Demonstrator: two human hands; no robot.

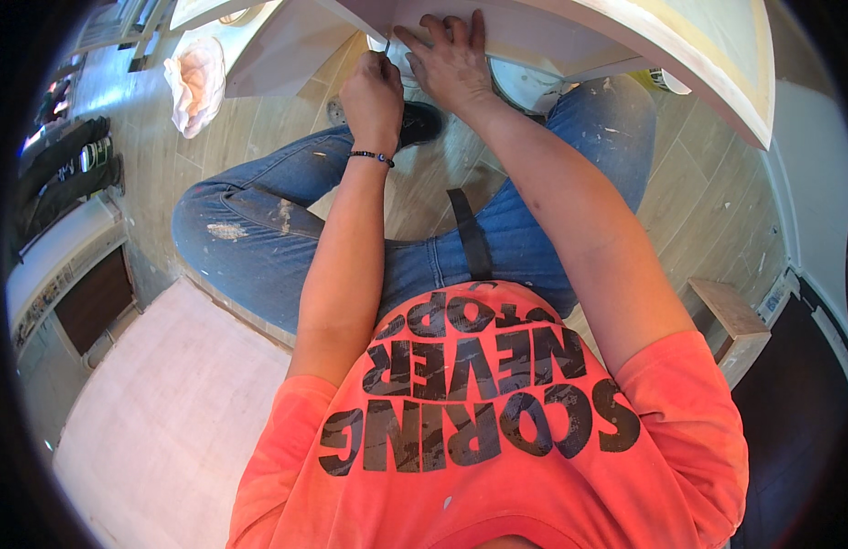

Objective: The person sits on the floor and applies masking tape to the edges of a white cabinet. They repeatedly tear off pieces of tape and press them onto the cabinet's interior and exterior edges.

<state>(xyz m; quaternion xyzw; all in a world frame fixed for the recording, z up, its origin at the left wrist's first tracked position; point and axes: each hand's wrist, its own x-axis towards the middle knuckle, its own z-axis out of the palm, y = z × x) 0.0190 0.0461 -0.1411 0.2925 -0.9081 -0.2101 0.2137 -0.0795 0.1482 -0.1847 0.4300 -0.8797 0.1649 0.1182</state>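
Note:
In front of me stands a white panelled piece of furniture, its curved edge sweeping across the upper right. My left hand, a dark bead bracelet at its wrist, is closed at the inner corner of the panels. A thin dark tool pokes out past its fingertips; its kind is too small to tell. Beside it, my right hand lies against the white panel with fingers spread, holding nothing.
A round white container is partly hidden beyond my right hand, and a yellow-and-white tub lies farther right. Crumpled pale cloth hangs at the left. A flat white board is at lower left, a small wooden box at right.

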